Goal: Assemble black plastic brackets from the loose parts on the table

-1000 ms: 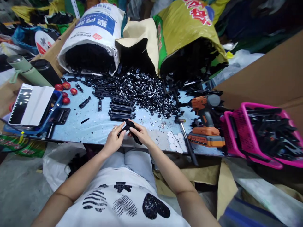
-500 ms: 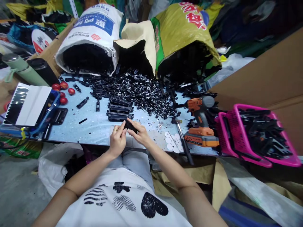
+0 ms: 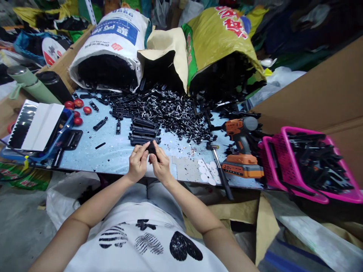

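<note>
A small black plastic part (image 3: 152, 148) is held between both hands, over the front edge of the blue work table. My left hand (image 3: 138, 161) pinches it from the left with thumb and forefinger. From the right, my right hand (image 3: 160, 162) grips it, its fingers wrapped around and hiding much of it. Just beyond the fingertips lies a stack of long black plastic pieces (image 3: 144, 132), side by side. Behind them spreads a large heap of small black parts with metal pins (image 3: 172, 111).
An orange cordless drill (image 3: 242, 147) and a hammer (image 3: 219, 170) lie to the right, beside a pink basket (image 3: 283, 158) of black parts. Open sacks (image 3: 227, 41) stand at the back. Red fruits (image 3: 78, 102) and a blue tray (image 3: 66, 126) are on the left.
My right hand has turned more upright and come closer to the left hand. The black part has turned with it and now points more away from me.
</note>
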Demonstrator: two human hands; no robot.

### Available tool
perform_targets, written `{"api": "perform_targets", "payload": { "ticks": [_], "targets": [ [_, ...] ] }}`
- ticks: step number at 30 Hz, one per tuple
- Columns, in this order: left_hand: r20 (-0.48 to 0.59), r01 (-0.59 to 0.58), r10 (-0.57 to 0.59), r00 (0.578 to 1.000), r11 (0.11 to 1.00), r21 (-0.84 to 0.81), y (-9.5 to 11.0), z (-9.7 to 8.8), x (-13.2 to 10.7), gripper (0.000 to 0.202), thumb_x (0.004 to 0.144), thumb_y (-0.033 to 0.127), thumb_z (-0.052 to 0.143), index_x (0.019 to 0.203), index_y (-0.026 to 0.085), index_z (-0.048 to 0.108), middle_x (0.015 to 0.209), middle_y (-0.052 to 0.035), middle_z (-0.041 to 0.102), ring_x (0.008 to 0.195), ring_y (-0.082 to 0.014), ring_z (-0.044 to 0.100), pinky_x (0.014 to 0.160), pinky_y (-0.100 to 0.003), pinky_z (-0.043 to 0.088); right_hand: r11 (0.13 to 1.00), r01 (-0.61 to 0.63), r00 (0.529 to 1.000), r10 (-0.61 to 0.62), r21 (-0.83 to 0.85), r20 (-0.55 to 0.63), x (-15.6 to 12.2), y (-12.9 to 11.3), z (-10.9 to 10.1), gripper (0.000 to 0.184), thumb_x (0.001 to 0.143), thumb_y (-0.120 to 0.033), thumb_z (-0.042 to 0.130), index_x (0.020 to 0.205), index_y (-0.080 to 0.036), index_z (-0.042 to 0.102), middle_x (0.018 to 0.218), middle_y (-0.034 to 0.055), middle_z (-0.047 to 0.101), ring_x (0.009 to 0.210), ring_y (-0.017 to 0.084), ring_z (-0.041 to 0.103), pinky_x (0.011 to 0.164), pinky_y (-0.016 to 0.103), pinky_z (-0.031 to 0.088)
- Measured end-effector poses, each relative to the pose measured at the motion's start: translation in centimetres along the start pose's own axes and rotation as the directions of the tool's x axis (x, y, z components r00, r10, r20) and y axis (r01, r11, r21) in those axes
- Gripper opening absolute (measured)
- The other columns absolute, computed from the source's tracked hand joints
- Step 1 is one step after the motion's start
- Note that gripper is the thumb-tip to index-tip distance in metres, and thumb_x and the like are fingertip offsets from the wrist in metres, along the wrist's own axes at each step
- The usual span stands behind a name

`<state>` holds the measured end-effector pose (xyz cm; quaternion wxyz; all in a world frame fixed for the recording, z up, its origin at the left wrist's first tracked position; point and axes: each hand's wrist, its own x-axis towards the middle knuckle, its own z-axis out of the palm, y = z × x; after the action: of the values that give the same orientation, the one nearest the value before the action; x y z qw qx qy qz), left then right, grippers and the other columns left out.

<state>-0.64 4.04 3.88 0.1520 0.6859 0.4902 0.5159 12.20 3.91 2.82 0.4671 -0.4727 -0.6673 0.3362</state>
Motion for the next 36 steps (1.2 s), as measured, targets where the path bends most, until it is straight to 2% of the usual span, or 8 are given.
{"api": "perform_targets", "payload": {
  "ticks": [6, 11, 13, 18, 23, 26, 30, 36],
  "targets": [
    [0.153, 0.013, -0.001, 0.988, 0.997, -0.077, -1.2, 0.0, 0.8, 0.037, 0.095, 0.036, 0.035, 0.118, 0.017, 0.057, 0.099, -0.0094, 0.061, 0.089, -0.0167, 0.057, 0.08, -0.032, 0.049, 0.999, 0.01, 0.999, -0.009, -0.046, 0.032, 0.0, 0.7, 0.1, 0.057, 0.094, -0.049, 0.032, 0.145, -0.025, 0.031, 0.105, 0.0101, 0.057, 0.084, 0.018, 0.059, 0.081, 0.035, 0.049],
    [0.135, 0.469, -0.453, 0.881, 0.874, -0.129, -2.7, 1.0, -2.6, 0.041, 0.096, 0.038, 0.032, 0.132, 0.021, 0.036, 0.095, -0.0049, 0.057, 0.062, -0.0095, 0.059, 0.06, -0.025, 0.051, 0.94, 0.05, 0.947, 0.063, -0.338, 0.315, 2.7, 3.2, -2.8, 0.052, 0.093, -0.05, 0.036, 0.139, -0.026, 0.041, 0.113, 0.0082, 0.059, 0.093, 0.019, 0.059, 0.083, 0.034, 0.048],
    [0.19, 0.534, -0.518, 0.834, 0.845, -0.041, -3.3, 0.5, -4.1, 0.044, 0.095, 0.038, 0.035, 0.135, 0.021, 0.03, 0.093, -0.0046, 0.056, 0.064, -0.0115, 0.06, 0.061, -0.027, 0.052, 0.852, 0.011, 0.951, 0.153, -0.524, 0.269, 5.4, 5.2, -6.1, 0.05, 0.092, -0.049, 0.04, 0.134, -0.024, 0.047, 0.116, 0.0091, 0.059, 0.1, 0.022, 0.056, 0.083, 0.035, 0.046],
    [0.354, 0.05, -0.203, 0.913, 0.916, 0.397, -3.2, -1.1, -4.2, 0.043, 0.087, 0.024, 0.048, 0.13, 0.018, 0.044, 0.121, -0.016, 0.051, 0.116, -0.0289, 0.048, 0.095, -0.047, 0.041, 0.561, -0.299, 0.954, 0.192, -0.772, -0.23, 13.3, 10.5, -16.4, 0.043, 0.089, -0.031, 0.052, 0.123, -0.006, 0.052, 0.116, 0.0224, 0.057, 0.109, 0.024, 0.046, 0.085, 0.035, 0.037],
    [0.775, -0.41, -0.002, 0.632, 0.847, 0.337, -2.1, 0.2, -1.6, 0.039, 0.086, 0.009, 0.043, 0.122, 0.02, 0.052, 0.107, -0.0116, 0.06, 0.107, -0.0252, 0.054, 0.097, -0.048, 0.035, 0.523, -0.468, 0.883, 0.245, -0.713, -0.4, 17.1, 13.0, -21.2, 0.034, 0.093, -0.018, 0.043, 0.112, 0.009, 0.051, 0.098, 0.0253, 0.062, 0.093, 0.015, 0.052, 0.081, 0.034, 0.036],
    [0.817, -0.459, -0.045, 0.575, 0.809, 0.367, -2.3, 0.8, -1.0, 0.043, 0.085, 0.003, 0.038, 0.124, 0.017, 0.051, 0.098, -0.011, 0.062, 0.095, -0.0232, 0.057, 0.083, -0.039, 0.042, 0.525, -0.548, 0.836, 0.315, -0.652, -0.449, 17.6, 13.6, -21.6, 0.029, 0.091, -0.026, 0.05, 0.107, -0.003, 0.056, 0.096, 0.0112, 0.063, 0.081, 0.012, 0.058, 0.08, 0.032, 0.043],
    [0.756, -0.456, -0.078, 0.65, 0.756, 0.47, -3.4, 0.6, -1.3, 0.045, 0.086, 0.002, 0.035, 0.127, 0.013, 0.048, 0.098, -0.0129, 0.061, 0.092, -0.024, 0.057, 0.076, -0.036, 0.043, 0.511, -0.625, 0.78, 0.384, -0.59, -0.494, 17.4, 13.9, -21.7, 0.05, 0.084, -0.019, 0.055, 0.122, 0.009, 0.04, 0.105, 0.0283, 0.059, 0.086, 0.015, 0.057, 0.078, 0.032, 0.036],
    [0.728, -0.409, -0.084, 0.681, 0.781, 0.473, -4.5, 1.2, -1.5, 0.034, 0.09, 0.018, 0.045, 0.124, 0.015, 0.049, 0.1, -0.0118, 0.059, 0.092, -0.0229, 0.056, 0.079, -0.036, 0.043, 0.619, -0.493, 0.87, 0.357, -0.611, -0.341, 12.6, 11.8, -19.4, 0.028, 0.078, -0.028, 0.056, 0.099, -0.01, 0.055, 0.093, 0.0132, 0.063, 0.078, 0.017, 0.055, 0.069, 0.028, 0.037]
  ]
}}
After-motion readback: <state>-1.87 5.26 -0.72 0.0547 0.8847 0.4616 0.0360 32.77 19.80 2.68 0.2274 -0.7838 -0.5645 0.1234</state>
